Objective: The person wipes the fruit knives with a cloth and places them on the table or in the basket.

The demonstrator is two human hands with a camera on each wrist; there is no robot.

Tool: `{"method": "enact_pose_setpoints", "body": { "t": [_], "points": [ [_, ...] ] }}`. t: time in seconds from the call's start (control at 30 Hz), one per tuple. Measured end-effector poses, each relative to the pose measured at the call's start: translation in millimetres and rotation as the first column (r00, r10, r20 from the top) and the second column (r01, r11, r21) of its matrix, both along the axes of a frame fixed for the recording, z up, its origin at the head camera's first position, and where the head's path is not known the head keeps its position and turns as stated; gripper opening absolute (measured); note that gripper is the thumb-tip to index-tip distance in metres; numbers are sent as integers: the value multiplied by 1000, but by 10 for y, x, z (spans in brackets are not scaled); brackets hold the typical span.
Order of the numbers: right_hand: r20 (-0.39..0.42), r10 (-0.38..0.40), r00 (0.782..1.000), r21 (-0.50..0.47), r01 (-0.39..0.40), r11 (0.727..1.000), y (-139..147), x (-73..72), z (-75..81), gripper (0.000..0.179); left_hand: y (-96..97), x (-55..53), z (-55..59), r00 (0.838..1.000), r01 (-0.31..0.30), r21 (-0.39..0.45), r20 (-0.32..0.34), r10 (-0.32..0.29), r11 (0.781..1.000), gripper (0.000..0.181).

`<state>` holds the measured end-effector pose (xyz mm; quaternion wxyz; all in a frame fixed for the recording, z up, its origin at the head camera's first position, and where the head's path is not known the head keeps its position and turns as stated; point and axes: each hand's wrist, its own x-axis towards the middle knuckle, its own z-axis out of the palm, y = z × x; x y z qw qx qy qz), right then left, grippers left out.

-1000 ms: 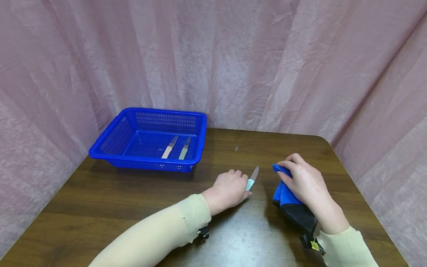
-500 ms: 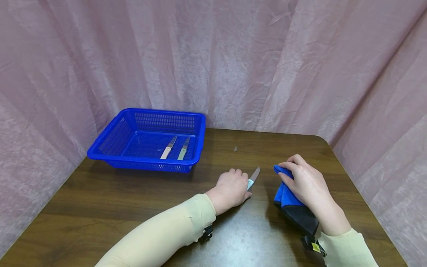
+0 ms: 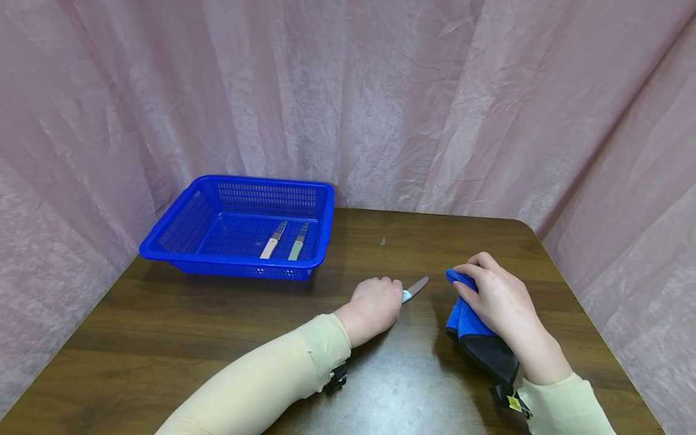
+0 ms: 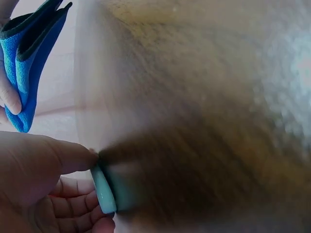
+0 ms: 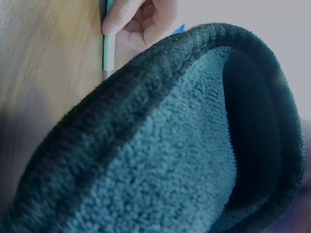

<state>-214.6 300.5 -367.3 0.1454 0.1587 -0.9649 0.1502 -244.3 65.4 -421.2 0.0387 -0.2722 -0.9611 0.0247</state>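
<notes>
My left hand (image 3: pixel 375 307) pinches the light turquoise handle of a small knife (image 3: pixel 416 288) between thumb and fingers, low over the table. Its blade points right and away from me. The left wrist view shows the thumb and curled fingers around the knife handle (image 4: pixel 103 190). On the right, my right hand (image 3: pixel 497 296) grips a folded blue cloth (image 3: pixel 469 317) with black edging, held near the knife tip but apart from it. That cloth (image 5: pixel 160 145) fills most of the right wrist view, hiding the right fingers there.
A blue plastic basket (image 3: pixel 239 262) stands at the back left of the wooden table (image 3: pixel 217 308). Inside it lie a knife with a pale pink handle (image 3: pixel 269 248) and one with a pale green handle (image 3: pixel 296 251). Pink curtains (image 3: pixel 380 109) hang behind the table.
The knife in my left hand has turned, its tip swinging right and slightly toward me. The left thumb, visible before, is now hidden in the head view. My right hand has hardly moved.
</notes>
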Motion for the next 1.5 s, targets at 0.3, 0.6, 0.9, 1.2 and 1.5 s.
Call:
{"method": "enact_pose_setpoints", "body": {
  "t": [0.3,0.6,0.9,1.2,1.5],
  "points": [
    [-19,1,1000,-7,-1,1000,-4,8,17,28,-119,2,50,999,-2,18,-39,3,1000,22],
    [-28,-4,1000,-15,4,1000,-53,1,92,31,-305,44,204,968,72,76,-246,-52,995,24],
    [-70,20,997,-40,-23,999,-185,-11,172,31,-573,121,359,912,128,134,-405,-63,983,27],
    [-96,36,995,-42,-41,998,-323,-88,262,30,-799,168,498,900,146,190,-433,-50,971,29],
    [-88,59,994,-49,-63,997,-463,-111,389,31,-1001,157,651,890,161,227,-455,-41,961,28]
  ]
}}
